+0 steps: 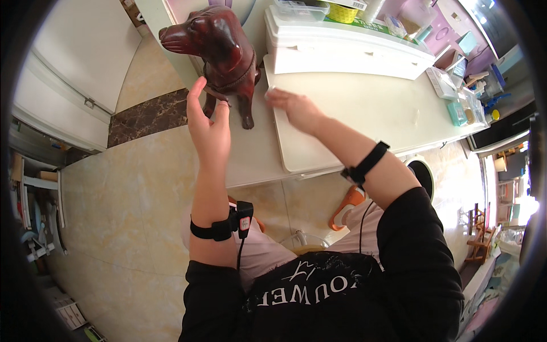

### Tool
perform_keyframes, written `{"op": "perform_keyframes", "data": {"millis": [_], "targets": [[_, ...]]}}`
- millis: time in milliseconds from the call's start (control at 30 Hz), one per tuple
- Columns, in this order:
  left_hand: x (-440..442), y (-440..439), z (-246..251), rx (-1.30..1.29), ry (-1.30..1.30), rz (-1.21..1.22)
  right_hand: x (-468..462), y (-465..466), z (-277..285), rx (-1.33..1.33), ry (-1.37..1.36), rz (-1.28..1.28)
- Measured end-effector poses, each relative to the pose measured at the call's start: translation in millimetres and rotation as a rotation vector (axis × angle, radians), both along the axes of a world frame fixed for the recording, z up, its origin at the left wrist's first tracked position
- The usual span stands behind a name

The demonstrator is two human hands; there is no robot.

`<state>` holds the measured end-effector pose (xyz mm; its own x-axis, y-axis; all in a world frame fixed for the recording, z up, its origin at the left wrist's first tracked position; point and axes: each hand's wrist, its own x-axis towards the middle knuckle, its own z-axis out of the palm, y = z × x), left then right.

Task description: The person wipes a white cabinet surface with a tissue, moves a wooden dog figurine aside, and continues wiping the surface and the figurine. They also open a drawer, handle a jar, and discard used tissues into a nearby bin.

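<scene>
A dark reddish-brown dog statue (230, 55), glossy as if of varnished wood, stands upright on the left end of a white table (252, 158). A braided collar is shaped around its neck, and its head points left. My left hand (209, 124) is raised in front of the statue's chest, thumb and fingers apart in a curve. Whether it touches the statue cannot be told. To the statue's right, my right hand (297, 109) is above the table, blurred, its fingers stretched towards the statue. Something whitish shows at those fingertips, too unclear to name.
A long white lidded box (342, 51) sits at the table's back, bearing a clear plastic container (302, 9) and a yellow basket (342, 13). Teal-lidded boxes (457, 113) and small items crowd the right end. A cable (240, 256) hangs from my left forearm strap.
</scene>
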<state>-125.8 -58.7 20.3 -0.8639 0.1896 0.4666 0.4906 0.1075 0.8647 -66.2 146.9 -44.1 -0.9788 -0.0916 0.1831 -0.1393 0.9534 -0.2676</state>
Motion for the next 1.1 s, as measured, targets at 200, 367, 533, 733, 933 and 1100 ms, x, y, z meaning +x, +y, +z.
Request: {"op": "perform_keyframes", "data": {"millis": [200, 367, 533, 733, 933, 1100], "targets": [[0, 4, -6, -0.022, 0.013, -0.015, 78, -47, 12, -0.122, -0.037, 0.047], [-1, -4, -12, -0.026, 0.038, -0.048, 139, 9, 25, -0.610, 0.290, -0.297], [-2, -17, -15, -0.103, -0.007, -0.072, 225, 119, 30, -0.527, 0.435, -0.873], [2, -24, -16, -0.093, -0.068, -0.082, 238, 100, -22, -0.063, 0.269, -0.863], [3, -16, -18, -0.117, -0.080, -0.073, 169, -10, -11, -0.095, 0.291, -0.572], [4, -11, -19, -0.118, -0.070, -0.123, 130, -21, 3, -0.481, 0.288, -0.394]]}}
